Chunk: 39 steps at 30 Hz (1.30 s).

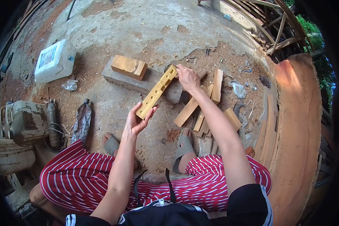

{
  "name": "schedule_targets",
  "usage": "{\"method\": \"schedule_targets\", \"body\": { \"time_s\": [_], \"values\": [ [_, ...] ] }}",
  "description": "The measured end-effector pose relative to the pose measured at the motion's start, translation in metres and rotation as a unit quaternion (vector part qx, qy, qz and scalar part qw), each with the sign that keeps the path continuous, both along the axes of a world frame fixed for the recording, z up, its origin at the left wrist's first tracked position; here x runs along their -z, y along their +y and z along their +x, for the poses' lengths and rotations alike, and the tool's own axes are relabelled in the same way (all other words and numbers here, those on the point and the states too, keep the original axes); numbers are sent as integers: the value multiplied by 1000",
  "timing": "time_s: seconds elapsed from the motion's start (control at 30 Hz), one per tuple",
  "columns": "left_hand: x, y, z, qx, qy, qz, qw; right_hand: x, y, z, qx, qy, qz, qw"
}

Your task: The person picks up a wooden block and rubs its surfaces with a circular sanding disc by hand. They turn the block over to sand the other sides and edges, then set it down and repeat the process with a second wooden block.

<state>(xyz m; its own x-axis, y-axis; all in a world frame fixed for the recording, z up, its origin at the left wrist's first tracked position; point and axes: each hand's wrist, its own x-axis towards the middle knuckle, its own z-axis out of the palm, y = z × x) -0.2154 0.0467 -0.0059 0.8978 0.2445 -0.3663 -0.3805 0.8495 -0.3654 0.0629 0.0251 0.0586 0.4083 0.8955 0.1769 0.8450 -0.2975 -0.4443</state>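
A long, pale yellow wooden bar (150, 99) with a row of round holes and a notch near its middle is held up slantwise between my hands. Its lower end rests in my left hand (135, 119), thumb on one side and fingers on the other. My right hand (188, 78) grips the upper end, its fingers curled and partly hidden. Behind that end shows a dark thing I cannot make out. Beneath the bar lies a thick grey wooden beam (113, 76), and a short brown wood block (129, 66) sits on it.
Several cut wood pieces (188, 111) lie right of the beam. A large plank (298, 139) runs along the right side. At left are a white jerrycan (55, 61), a dirty jerrycan (26, 122) and a dark bottle (53, 124). Clear plastic (238, 89) lies on the ground.
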Motion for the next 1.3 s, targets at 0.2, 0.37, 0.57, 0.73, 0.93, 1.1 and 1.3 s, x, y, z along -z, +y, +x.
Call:
{"method": "schedule_targets", "body": {
  "time_s": [0.2,0.37,0.57,0.73,0.93,1.1,1.3],
  "values": [
    [-52,8,2,78,279,564,773,-6,-14,-15,-18,9,144,989],
    [-46,18,-4,115,329,516,782,22,-17,-22,-121,-122,124,977],
    [-19,17,-4,94,333,389,854,23,-51,-127,-306,-136,115,935],
    [-14,16,-14,81,346,363,861,43,-21,-70,-233,-151,105,955],
    [4,18,-13,16,268,225,937,41,-8,-69,-62,-81,75,992],
    [16,10,-15,-31,274,197,941,14,-54,-125,-341,-118,81,929],
    [-19,1,-5,46,325,310,892,-2,7,2,153,101,-192,964]
  ]
}}
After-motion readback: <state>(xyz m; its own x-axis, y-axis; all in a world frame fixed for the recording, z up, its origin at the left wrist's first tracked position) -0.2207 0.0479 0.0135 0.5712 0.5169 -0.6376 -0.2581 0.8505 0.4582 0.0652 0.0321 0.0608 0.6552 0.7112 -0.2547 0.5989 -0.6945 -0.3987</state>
